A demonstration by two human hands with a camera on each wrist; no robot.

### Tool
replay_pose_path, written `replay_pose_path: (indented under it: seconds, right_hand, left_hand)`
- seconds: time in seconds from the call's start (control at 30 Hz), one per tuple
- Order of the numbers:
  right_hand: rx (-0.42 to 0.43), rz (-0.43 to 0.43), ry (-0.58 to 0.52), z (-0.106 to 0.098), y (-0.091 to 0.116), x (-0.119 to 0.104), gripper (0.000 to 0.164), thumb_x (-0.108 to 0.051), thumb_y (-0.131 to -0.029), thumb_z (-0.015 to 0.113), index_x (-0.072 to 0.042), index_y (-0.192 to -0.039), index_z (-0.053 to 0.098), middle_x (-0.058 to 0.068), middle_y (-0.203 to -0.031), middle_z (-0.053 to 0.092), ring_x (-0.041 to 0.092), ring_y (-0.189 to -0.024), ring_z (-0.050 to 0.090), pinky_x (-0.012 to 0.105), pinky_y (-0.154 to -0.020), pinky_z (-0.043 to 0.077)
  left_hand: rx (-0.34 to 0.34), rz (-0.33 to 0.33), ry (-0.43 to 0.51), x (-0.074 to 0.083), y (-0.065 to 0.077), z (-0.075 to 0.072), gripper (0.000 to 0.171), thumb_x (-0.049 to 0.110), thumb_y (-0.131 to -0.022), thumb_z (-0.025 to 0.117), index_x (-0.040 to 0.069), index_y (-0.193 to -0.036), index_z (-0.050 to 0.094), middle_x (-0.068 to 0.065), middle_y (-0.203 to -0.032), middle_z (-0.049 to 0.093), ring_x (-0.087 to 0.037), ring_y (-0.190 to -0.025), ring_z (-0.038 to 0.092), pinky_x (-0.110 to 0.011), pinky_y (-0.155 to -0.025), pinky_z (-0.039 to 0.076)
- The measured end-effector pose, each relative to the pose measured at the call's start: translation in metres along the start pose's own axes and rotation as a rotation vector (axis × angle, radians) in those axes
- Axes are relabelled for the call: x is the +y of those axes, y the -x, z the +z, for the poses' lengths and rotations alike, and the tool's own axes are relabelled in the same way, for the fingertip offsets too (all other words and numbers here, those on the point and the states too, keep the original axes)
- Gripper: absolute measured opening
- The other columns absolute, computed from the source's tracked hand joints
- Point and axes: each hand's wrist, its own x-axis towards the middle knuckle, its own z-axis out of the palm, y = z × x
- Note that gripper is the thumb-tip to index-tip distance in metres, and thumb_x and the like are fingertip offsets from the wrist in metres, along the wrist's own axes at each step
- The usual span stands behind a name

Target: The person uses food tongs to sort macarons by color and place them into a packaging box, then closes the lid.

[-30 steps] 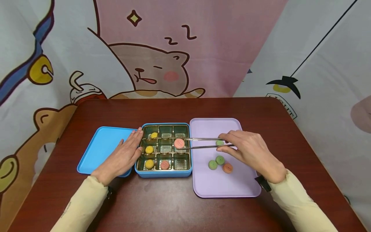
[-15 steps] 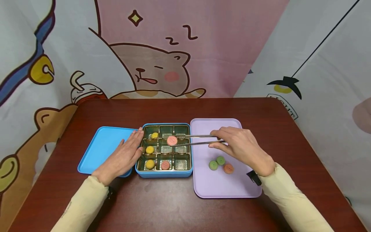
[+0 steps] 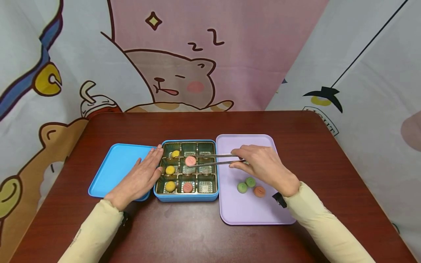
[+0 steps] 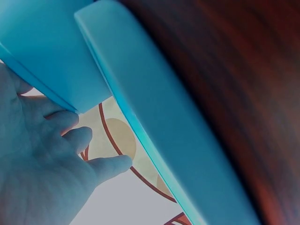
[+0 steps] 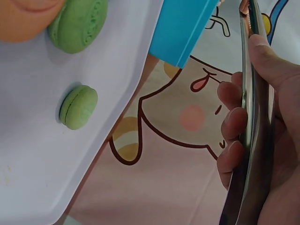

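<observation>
My right hand (image 3: 264,164) holds metal tongs (image 3: 218,163) between thumb and fingers; the right wrist view shows the fingers curled round the tongs (image 5: 253,140). A pink macaron (image 3: 190,161) sits between the tong tips, over the centre compartment of the blue box (image 3: 185,198). Whether it touches the bottom I cannot tell. My left hand (image 3: 139,177) lies with straight fingers against the box's left side. Yellow macarons (image 3: 170,186) occupy the left column of compartments. Another pink macaron (image 3: 188,187) rests in the front middle one.
Right of the box lies a lilac tray (image 3: 256,213) bearing green macarons (image 3: 250,182) and an orange macaron (image 3: 259,191). One green macaron (image 5: 78,107) shows in the right wrist view. A blue lid (image 3: 113,170) lies partly beneath the left hand and forearm.
My right hand has moved left with the tongs, carrying the pink macaron from the box's right column to above its middle column. The left hand stays in place.
</observation>
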Motion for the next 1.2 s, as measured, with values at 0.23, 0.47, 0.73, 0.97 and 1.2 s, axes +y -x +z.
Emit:
replay_pose_path:
  seconds: [0.23,0.47,0.73,0.97,1.2]
  right_hand:
    - [-0.047,0.006,0.02,0.006,-0.003,-0.002,0.031,-0.046,-0.09,0.079,-0.021,-0.108,0.075,-0.013,-0.078,0.06,0.006,-0.066,0.055,0.031,-0.054,0.046]
    - [-0.064,-0.004,0.029,0.011,-0.007,-0.005,0.032,-0.045,-0.089,0.08,-0.019,-0.107,0.075,-0.012,-0.079,0.062,0.007,-0.064,0.055,0.03,-0.05,0.046]
    - [-0.089,0.015,0.035,0.01,-0.011,-0.008,0.033,-0.046,-0.09,0.079,-0.018,-0.108,0.076,-0.01,-0.081,0.064,0.009,-0.065,0.059,0.031,-0.049,0.046]
    - [-0.108,0.031,0.031,0.007,-0.012,-0.009,0.036,-0.046,-0.089,0.08,-0.017,-0.109,0.075,-0.009,-0.08,0.063,0.01,-0.066,0.059,0.032,-0.048,0.045]
    - [-0.086,0.047,0.023,0.002,-0.006,-0.007,0.037,-0.046,-0.089,0.081,-0.017,-0.112,0.076,-0.008,-0.084,0.066,0.011,-0.069,0.06,0.033,-0.053,0.048]
  left_hand:
    - [0.002,0.001,0.0,0.0,0.0,0.0,0.063,0.03,-0.113,0.039,0.003,-0.165,0.016,-0.011,-0.173,0.01,-0.037,-0.158,0.014,-0.071,-0.117,0.018]
    - [-0.002,-0.007,-0.004,0.0,0.0,0.0,0.064,0.031,-0.113,0.039,0.003,-0.165,0.017,-0.012,-0.173,0.011,-0.037,-0.158,0.014,-0.071,-0.117,0.018]
    - [-0.007,-0.014,-0.003,0.001,-0.001,0.0,0.064,0.031,-0.113,0.039,0.003,-0.165,0.016,-0.01,-0.173,0.009,-0.037,-0.158,0.014,-0.071,-0.118,0.018]
    - [-0.006,-0.01,-0.005,0.001,-0.001,0.0,0.064,0.031,-0.113,0.04,0.003,-0.165,0.016,-0.011,-0.173,0.01,-0.037,-0.158,0.013,-0.071,-0.117,0.018]
    - [-0.003,-0.016,-0.001,0.001,-0.001,-0.001,0.064,0.031,-0.113,0.04,0.003,-0.165,0.016,-0.013,-0.173,0.011,-0.037,-0.158,0.013,-0.071,-0.117,0.018]
